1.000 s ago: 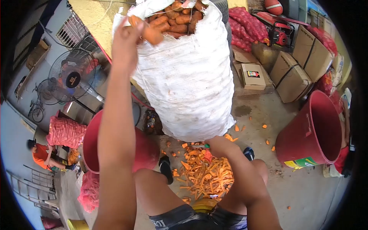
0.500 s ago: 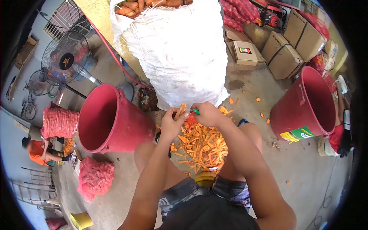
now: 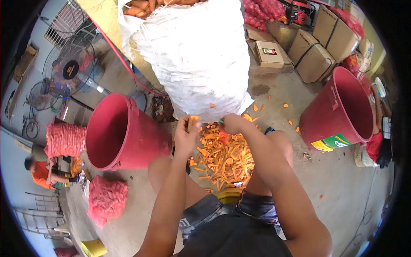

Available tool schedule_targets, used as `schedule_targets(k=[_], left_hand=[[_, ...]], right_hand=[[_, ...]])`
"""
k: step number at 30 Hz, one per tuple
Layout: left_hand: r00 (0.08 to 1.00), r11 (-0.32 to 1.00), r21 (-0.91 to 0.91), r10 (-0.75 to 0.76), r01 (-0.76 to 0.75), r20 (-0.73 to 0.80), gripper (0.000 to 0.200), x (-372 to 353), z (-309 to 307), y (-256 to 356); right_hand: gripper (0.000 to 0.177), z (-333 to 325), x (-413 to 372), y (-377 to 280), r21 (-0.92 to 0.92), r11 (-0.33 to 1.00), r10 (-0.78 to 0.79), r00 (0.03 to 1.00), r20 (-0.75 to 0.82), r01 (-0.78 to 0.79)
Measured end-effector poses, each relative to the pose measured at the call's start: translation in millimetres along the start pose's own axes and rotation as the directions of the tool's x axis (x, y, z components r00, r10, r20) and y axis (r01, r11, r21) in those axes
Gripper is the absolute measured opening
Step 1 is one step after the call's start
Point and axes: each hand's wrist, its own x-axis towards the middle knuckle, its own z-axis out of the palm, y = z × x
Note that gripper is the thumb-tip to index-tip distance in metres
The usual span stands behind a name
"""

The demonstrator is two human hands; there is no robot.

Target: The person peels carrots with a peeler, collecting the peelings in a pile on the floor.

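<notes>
My left hand point(image 3: 187, 132) is closed on a carrot point(image 3: 195, 118), whose orange end shows above the fingers. To its right, my right hand point(image 3: 233, 124) is closed round a small green-handled tool point(image 3: 221, 122); its blade cannot be made out. A small orange piece point(image 3: 212, 105) shows against the white sack point(image 3: 199, 60) just above the hands. Below them, between my legs, lies a heap of orange carrot pieces point(image 3: 229, 160), with a bit of red netting point(image 3: 223, 137) near its top.
Red bins stand at left point(image 3: 109, 132) and right point(image 3: 336, 111). Carrots point(image 3: 145, 6) fill the sack's mouth. A red mesh bag point(image 3: 107, 199) lies lower left, where a person in orange point(image 3: 40, 173) sits beyond. Cardboard boxes point(image 3: 310, 55) stand upper right.
My hands have moved slightly apart, the right one to the right. The small orange piece now shows against the sack. The view has shifted a little.
</notes>
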Motion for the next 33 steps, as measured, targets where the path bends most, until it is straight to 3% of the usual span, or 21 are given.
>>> schedule_targets(k=[1, 2, 3, 4, 6, 10, 12, 16, 22, 24, 26, 28, 30, 32, 33], left_hand=[[0.980, 0.946, -0.266, -0.199, 0.184, -0.029, 0.040, 5, -1, -5], [0.923, 0.791, -0.514, -0.386, 0.331, 0.000, 0.044, 10, -2, -10], [0.874, 0.715, -0.548, -0.482, 0.434, 0.063, 0.050, 12, -4, -3], [0.866, 0.708, -0.548, -0.495, 0.446, 0.066, 0.050, 11, -3, -11], [0.865, 0.625, -0.626, -0.472, 0.466, 0.173, 0.048, 12, 0, -19], [0.812, 0.570, -0.611, -0.536, 0.550, 0.231, 0.049, 8, 13, -27], [0.790, 0.444, -0.679, -0.502, 0.585, 0.352, 0.049, 9, 13, -30], [0.762, 0.360, -0.731, -0.556, 0.580, 0.332, 0.047, 4, 18, -26], [0.762, 0.352, -0.694, -0.464, 0.627, 0.453, 0.046, 3, 9, -51], [0.779, 0.343, -0.703, -0.354, 0.622, 0.517, 0.045, -2, 6, -53], [0.767, 0.373, -0.675, -0.390, 0.637, 0.509, 0.044, -6, 4, -28], [0.756, 0.403, -0.644, -0.427, 0.651, 0.496, 0.043, -10, 4, -16], [0.751, 0.396, -0.673, -0.541, 0.625, 0.379, 0.042, -10, 4, -13], [0.758, 0.352, -0.710, -0.522, 0.609, 0.392, 0.041, -6, 2, -31], [0.763, 0.309, -0.739, -0.502, 0.598, 0.407, 0.041, -4, 2, -30]], right_hand=[[0.025, -13, -9, -1, 0.269, 0.952, -0.129, 0.988, -0.082, 0.146], [0.025, -25, -18, -1, 0.506, 0.811, -0.225, 0.955, -0.194, 0.293], [0.033, -28, -24, -1, 0.514, 0.774, -0.262, 0.926, -0.272, 0.370], [0.033, -32, -32, -4, 0.522, 0.772, -0.261, 0.930, -0.260, 0.362], [0.041, -44, -44, -10, 0.722, 0.617, -0.151, 0.948, -0.281, 0.313], [0.048, -46, -51, -24, 0.656, 0.648, -0.154, 0.910, -0.385, 0.387], [0.049, -36, -42, -24, 0.653, 0.629, -0.175, 0.895, -0.410, 0.422], [0.053, -31, -38, -27, 0.587, 0.690, -0.155, 0.879, -0.452, 0.424], [0.055, -27, -26, -16, 0.559, 0.689, -0.139, 0.841, -0.522, 0.461], [0.057, -32, -22, -3, 0.565, 0.681, -0.106, 0.826, -0.553, 0.466], [0.057, -46, -24, 9, 0.656, 0.726, 0.152, 0.883, -0.444, 0.205], [0.059, -46, -19, 21, 0.629, 0.757, 0.164, 0.879, -0.448, 0.179], [0.060, -47, -18, 18, 0.596, 0.788, 0.173, 0.873, -0.455, 0.154], [0.062, -48, -30, -2, 0.771, 0.601, 0.120, 0.930, -0.347, 0.210], [0.058, -42, -28, -9, 0.641, 0.707, 0.046, 0.885, -0.463, 0.299]])
